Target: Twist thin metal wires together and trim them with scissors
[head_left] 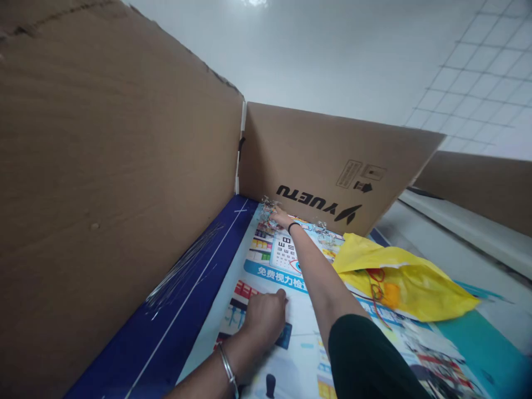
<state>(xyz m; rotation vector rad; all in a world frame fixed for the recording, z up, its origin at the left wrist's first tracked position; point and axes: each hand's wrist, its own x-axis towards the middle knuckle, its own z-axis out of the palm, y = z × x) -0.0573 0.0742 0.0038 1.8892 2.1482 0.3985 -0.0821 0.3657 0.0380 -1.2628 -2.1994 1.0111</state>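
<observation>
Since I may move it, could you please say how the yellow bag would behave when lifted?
The yellow bag looks thin and creased, so would probably sag. Its open mouth might let the red cord slip out.

The scene is moderately dim, in cool, faintly bluish light. A small white glare burns at the top edge of the pale backdrop (316,66), which fades to grey around it. The left cardboard panel (116,144) lies in shade, darkest toward the lower left; the rear cardboard panel (316,149) is lighter, shadowed near the corner join. Fine wires (187,266) and a metal bracelet (226,363) catch thin glints, while the dark sleeve (369,354) swallows most detail. Large lettering on the printed banner (303,310) reads clearly, but its lower right smears. Wide-angle stretching slants the wire grid (482,83), and the corners darken.
</observation>
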